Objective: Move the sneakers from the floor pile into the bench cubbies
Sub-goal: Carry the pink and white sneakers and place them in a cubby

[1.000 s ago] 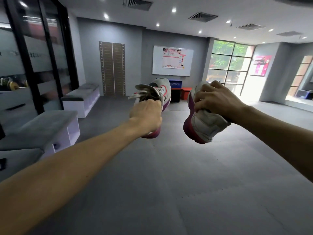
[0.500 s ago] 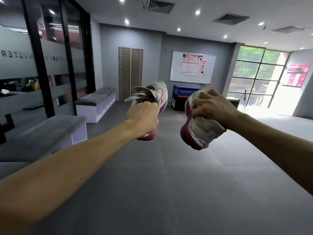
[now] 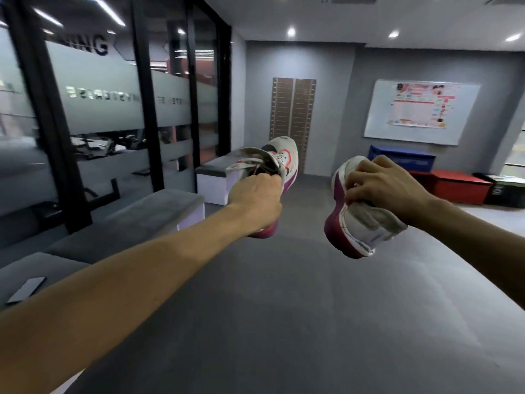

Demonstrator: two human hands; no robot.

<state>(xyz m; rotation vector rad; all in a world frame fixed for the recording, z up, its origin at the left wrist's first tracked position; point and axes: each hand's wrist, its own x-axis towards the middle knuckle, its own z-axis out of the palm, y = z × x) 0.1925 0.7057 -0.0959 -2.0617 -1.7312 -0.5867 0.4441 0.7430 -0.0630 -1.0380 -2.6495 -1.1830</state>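
Both arms are stretched out in front of me, each carrying one white sneaker with a pink-purple sole. My left hand [image 3: 255, 199] grips the left sneaker [image 3: 281, 160] by its tongue and laces, toe pointing away. My right hand [image 3: 383, 186] clasps the right sneaker [image 3: 360, 223] from above, its heel hanging towards me and its sole facing left. Grey-topped white benches [image 3: 159, 211] run along the glass wall on the left; their cubby openings are not visible from this angle. A farther bench [image 3: 213, 177] stands behind the left sneaker.
A dark phone [image 3: 25, 290] lies on the nearest bench top at lower left. Blue [image 3: 403, 160], red [image 3: 454, 186] and dark boxes stand against the back wall under a whiteboard [image 3: 420, 109]. Grey mat flooring [image 3: 284, 308] stretches ahead. A black-framed glass wall [image 3: 113, 109] lines the left side.
The view has swung left and moved closer to the benches and glass wall. Both hands keep hold of their sneakers in roughly the same pose.
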